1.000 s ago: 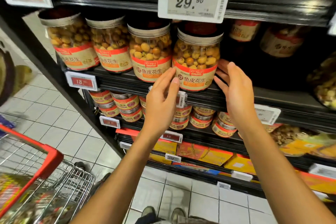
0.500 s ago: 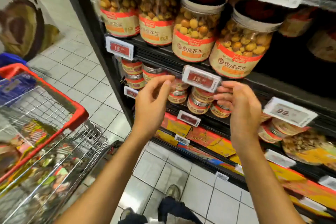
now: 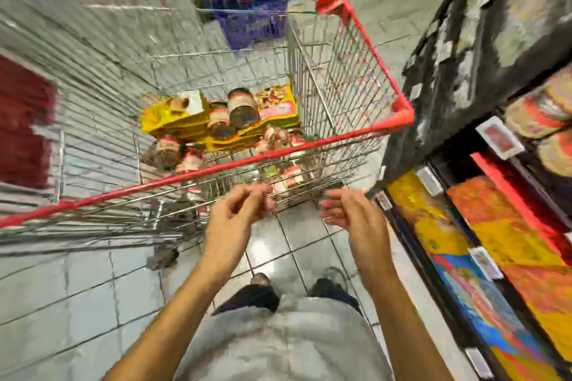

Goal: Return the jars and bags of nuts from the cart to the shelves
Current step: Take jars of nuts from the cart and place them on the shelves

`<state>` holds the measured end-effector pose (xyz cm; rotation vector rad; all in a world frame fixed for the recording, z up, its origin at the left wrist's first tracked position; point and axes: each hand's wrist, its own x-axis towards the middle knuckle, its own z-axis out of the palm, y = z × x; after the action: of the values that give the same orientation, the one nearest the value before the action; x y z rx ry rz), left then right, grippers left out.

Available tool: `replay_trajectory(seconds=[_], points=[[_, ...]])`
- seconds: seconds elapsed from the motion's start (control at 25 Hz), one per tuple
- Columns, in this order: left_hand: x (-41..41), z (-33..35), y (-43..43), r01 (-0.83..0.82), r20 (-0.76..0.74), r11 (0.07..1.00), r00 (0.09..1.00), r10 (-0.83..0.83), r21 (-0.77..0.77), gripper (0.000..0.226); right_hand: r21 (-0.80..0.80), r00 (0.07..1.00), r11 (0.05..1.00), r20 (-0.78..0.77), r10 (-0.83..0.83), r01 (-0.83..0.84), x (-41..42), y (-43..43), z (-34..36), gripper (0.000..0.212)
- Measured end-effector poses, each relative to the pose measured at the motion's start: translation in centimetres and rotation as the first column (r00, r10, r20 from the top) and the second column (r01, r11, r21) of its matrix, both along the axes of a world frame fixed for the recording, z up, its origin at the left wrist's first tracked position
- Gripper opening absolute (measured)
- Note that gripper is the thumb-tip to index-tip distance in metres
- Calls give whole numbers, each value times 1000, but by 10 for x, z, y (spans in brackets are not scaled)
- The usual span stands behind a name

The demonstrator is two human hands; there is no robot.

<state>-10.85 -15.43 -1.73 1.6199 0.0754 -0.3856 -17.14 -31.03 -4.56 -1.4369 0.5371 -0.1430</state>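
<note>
A wire shopping cart with a red rim fills the upper middle of the blurred head view. Inside it lie jars of nuts with red labels and yellow bags of nuts, with more jars lower down. My left hand and my right hand hover side by side just in front of the cart's near wall, over the floor. Both have loosely curled fingers and hold nothing. The shelves run along the right edge, with jars on top and bright bags below.
A blue basket stands on the tiled floor beyond the cart. A dark red object sits at the left edge. My shoes and grey shirt show at the bottom, between cart and shelving.
My view has swung from the shelf of peanut jars down to the cart. Both hands left the jar on the shelf, dropped away empty and now hang in front of the cart.
</note>
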Motion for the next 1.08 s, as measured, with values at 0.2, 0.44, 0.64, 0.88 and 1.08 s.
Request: replay_trajectory(seconds=[0.2,0.44,0.64,0.88,1.08], points=[[47,8,69,-179,-81,981,982,173,-71,24,-22,982,982,-15,187,-187,67,50,13,31],[174,1,66,-222,-171,968,964,202,-113,20,-118,961,964,-174,216,-238,222,0,-1,28],[297,-88,19,-138,-447,990,885,132,19,20,-372,755,768,-620,213,-521,363,-33,-109,27],[350,-265,-35,-157,-752,982,633,184,108,26,-255,437,591,-880,187,-765,406,-46,-256,35],[348,-351,-72,-360,-865,933,462,194,16,27,-301,456,593,-881,127,-747,415,-39,-320,34]])
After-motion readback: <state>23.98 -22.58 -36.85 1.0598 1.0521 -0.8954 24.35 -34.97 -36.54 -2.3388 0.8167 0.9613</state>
